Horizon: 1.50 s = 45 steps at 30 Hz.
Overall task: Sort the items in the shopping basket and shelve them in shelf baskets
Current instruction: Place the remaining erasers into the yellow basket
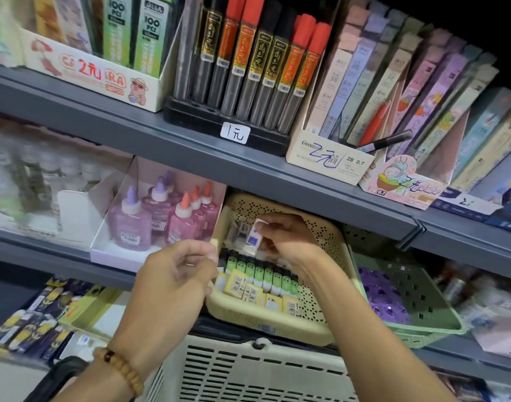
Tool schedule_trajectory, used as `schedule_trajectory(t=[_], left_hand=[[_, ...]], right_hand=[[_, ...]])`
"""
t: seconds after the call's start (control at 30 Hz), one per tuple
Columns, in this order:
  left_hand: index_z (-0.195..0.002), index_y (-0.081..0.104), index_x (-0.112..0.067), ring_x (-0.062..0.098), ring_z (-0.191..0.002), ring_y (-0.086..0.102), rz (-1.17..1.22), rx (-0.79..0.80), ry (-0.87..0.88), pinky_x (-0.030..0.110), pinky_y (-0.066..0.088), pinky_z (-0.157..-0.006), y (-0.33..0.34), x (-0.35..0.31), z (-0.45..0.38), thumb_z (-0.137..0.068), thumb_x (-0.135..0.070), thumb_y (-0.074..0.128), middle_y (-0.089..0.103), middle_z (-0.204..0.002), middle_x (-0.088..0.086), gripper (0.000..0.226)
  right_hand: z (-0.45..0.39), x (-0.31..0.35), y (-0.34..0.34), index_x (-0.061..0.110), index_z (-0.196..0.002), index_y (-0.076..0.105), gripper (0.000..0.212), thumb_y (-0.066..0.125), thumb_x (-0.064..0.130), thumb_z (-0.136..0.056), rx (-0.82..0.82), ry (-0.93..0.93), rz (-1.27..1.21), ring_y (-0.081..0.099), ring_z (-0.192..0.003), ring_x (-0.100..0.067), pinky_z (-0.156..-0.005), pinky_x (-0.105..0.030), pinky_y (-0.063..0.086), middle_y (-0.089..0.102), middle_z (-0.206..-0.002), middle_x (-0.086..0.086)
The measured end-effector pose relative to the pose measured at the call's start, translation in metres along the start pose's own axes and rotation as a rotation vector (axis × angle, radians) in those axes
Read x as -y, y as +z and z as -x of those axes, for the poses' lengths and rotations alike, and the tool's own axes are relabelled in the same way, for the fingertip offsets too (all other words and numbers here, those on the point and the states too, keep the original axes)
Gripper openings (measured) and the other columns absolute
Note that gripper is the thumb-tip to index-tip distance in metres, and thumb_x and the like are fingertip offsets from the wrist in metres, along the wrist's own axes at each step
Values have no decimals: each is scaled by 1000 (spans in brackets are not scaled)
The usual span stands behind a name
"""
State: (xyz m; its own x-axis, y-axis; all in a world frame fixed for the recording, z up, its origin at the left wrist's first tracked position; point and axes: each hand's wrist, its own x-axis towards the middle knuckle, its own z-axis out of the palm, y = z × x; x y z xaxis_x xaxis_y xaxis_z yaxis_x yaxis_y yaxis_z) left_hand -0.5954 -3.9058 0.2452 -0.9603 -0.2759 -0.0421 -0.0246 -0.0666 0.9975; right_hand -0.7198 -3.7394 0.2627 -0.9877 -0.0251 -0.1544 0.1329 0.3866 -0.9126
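Shelf basket (318, 274), a cream perforated tub on the lower shelf, is where the sorting is happening: it is pulled forward over the shelf edge, probably so both hands can reach in from above. The right hand (286, 236) is inside it, thumb and fingers pinching a small white item with a blue label (253, 236), most likely a correction fluid or glue piece, held upright above the back rows. That upright hold suits slotting it in beside similar small packs already standing there. In front of it a neat row of green-capped tubes (260, 274) and yellowish labelled erasers (242, 285) fills the near part of the tub, so the free room seems to be at the back. The left hand (175, 271) hovers at the basket's near-left rim with fingers loosely curled; whether it pinches anything I cannot tell. A beaded bracelet (123, 369) sits on that wrist. Below, the slotted shopping basket (248, 372) waits close under the shelf, keeping the next items within easy reach. Pink and purple glue bottles (161, 216) stand in a tray to the left.
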Motion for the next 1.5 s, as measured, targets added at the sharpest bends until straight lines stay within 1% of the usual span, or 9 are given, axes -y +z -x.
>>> schedule_trajectory(t=[0.1,0.27,0.4,0.53,0.7,0.93,1.07,1.3,1.5], left_hand=[[-82,73,-29,15,-84,70,-20,-11,24,33,57,-70,-8,6,-2,-87,-13,65,72,-84,0,19],[-79,72,-35,9,-80,70,-24,13,18,25,56,-64,-16,9,-1,-88,-14,64,72,-82,-6,24],[-83,72,-25,14,-83,70,-14,-20,12,43,56,-80,-20,4,-1,-87,-15,65,72,-81,-3,13],[-84,72,-24,11,-82,70,-12,-25,7,42,56,-83,-20,-1,4,-87,-15,64,72,-79,-5,13],[-84,71,-26,7,-81,69,-4,-8,7,38,56,-83,-19,-1,10,-89,-17,62,70,-79,-14,13],[-87,69,-32,9,-85,68,-45,58,15,41,57,-81,-9,11,38,-91,-21,60,71,-83,-9,15],[-96,67,-36,13,-96,67,-127,127,32,44,54,-88,-6,29,71,-93,-26,58,71,-96,-5,13],[-97,61,-33,12,-103,62,-334,244,-136,42,49,-98,-2,73,112,-96,-23,56,65,-102,-8,11],[-116,54,-20,17,-102,57,-788,412,-336,29,46,-91,13,118,95,-92,-31,60,59,-111,-4,27]], right_hand=[[-37,-8,6,9,-104,68,12,62,14,-96,2,68,98,54,-40,-7,-40,-17,41,63,-59,-2],[-66,-8,25,8,-99,69,12,59,4,-95,-1,107,154,60,-58,-10,-47,-16,49,66,-76,-8],[-58,-14,21,21,-107,69,21,71,25,-87,42,-47,428,68,-77,-8,-73,-26,56,72,-91,2],[-48,-18,26,26,-122,64,47,79,33,-78,88,-101,617,61,-98,-10,-87,-22,45,67,-110,10],[-35,-10,34,19,-109,69,25,69,26,-85,24,-156,697,61,-94,-14,-80,-20,42,68,-100,4],[55,5,9,28,-96,68,16,58,16,-95,-163,-304,197,65,-82,0,-69,-8,47,67,-86,20],[125,-1,-14,29,-91,70,19,55,19,-97,-225,-361,13,69,-89,-10,-74,-26,56,73,-92,7],[190,-84,-40,24,-81,68,19,58,21,-96,-234,-71,-119,67,-69,-7,-60,-23,54,71,-75,4],[182,-178,-23,10,-75,67,22,56,11,-94,-9,235,120,63,-78,-22,-79,-43,51,67,-79,-9]])
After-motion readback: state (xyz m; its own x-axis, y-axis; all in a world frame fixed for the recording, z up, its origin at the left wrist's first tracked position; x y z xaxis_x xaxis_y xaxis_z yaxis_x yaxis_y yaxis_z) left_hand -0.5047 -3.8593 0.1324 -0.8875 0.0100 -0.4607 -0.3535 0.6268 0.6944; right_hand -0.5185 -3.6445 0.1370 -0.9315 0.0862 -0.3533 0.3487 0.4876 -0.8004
